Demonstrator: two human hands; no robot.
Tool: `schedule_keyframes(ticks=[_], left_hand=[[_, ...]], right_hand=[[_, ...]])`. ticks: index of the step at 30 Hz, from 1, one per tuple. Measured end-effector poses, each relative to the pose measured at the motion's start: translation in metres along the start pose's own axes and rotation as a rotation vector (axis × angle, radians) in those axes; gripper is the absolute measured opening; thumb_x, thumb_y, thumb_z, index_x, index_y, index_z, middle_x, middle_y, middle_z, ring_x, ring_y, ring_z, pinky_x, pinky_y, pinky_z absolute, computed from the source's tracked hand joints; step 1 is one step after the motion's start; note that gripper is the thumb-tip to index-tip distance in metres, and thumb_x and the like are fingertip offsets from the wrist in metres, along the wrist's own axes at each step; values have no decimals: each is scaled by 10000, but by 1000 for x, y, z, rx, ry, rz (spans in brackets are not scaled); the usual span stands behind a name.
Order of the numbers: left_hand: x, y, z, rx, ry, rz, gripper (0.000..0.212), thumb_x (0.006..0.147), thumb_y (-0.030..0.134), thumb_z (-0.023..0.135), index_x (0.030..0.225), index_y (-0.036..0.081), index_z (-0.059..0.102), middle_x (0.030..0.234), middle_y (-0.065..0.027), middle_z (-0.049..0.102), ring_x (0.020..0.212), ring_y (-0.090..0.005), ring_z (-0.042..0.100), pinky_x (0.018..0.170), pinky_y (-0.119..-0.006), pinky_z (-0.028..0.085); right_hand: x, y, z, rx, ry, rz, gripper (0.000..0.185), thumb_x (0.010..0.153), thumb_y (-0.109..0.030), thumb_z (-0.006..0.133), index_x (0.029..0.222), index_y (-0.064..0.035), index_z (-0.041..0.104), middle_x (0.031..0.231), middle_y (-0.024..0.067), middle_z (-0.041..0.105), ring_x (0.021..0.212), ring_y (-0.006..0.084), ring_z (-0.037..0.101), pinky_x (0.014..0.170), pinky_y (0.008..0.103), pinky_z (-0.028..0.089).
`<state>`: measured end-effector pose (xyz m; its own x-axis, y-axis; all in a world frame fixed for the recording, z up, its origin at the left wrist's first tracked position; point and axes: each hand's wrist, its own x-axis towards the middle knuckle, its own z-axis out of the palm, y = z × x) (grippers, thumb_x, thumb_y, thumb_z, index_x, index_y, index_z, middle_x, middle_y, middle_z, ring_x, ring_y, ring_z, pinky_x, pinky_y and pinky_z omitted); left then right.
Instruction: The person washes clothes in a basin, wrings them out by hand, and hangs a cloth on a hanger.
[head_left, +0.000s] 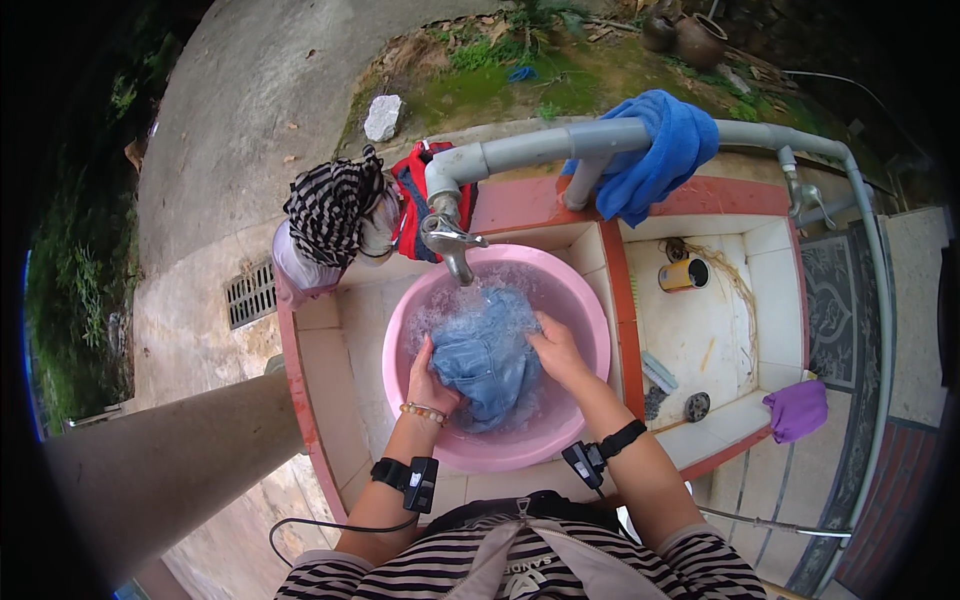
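A pink plastic basin (597, 330) full of water sits inside a tiled wash trough (360, 360). In it lies a wet blue denim garment (487, 367), partly under the bubbling water. My left hand (435, 384) holds the garment's left side, its fingertips hidden beneath the cloth. On the right edge, my right hand (555, 346) pinches the fabric between thumb and fingers. Just above the garment's far end is a metal tap (450, 240), with its spout over the basin; water is churning below it.
Striped cloth (334, 206) and red-and-navy clothing (409, 199) rest on the trough's far-left rim. A blue towel (660, 154) hangs over the grey pipe (525, 150). The right-hand trough holds a tin can (684, 275) and a scrub brush (658, 373). Purple cloth (796, 412) drapes its edge.
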<state>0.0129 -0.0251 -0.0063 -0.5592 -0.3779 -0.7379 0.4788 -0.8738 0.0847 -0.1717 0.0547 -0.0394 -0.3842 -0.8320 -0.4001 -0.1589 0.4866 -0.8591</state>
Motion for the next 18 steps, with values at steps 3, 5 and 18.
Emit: schedule_keyframes(ticks=[3,5,18], left_hand=[[0,-2,-10,300,166,122,453,791,336,560,1124,44,461,1114,-83,520,1008,-265,502,879,-418,379],[9,-1,-29,250,182,136,453,758,249,623,1114,22,458,1082,-88,534,956,-248,531,832,-407,421],[43,2,-25,149,161,-6,384,795,280,548,1090,41,488,1094,-114,531,1005,-285,494,910,-426,344]], right_hand=[[-15,-1,0,193,20,37,434,780,-145,521,1183,-28,413,1091,166,507,1013,291,491,877,340,357],[-25,-24,14,-55,368,62,531,783,-172,518,1243,-13,307,1222,215,381,1102,327,403,918,373,318],[10,-11,0,64,-200,252,533,782,-230,543,1236,-33,345,1089,127,525,1036,249,475,904,316,328]])
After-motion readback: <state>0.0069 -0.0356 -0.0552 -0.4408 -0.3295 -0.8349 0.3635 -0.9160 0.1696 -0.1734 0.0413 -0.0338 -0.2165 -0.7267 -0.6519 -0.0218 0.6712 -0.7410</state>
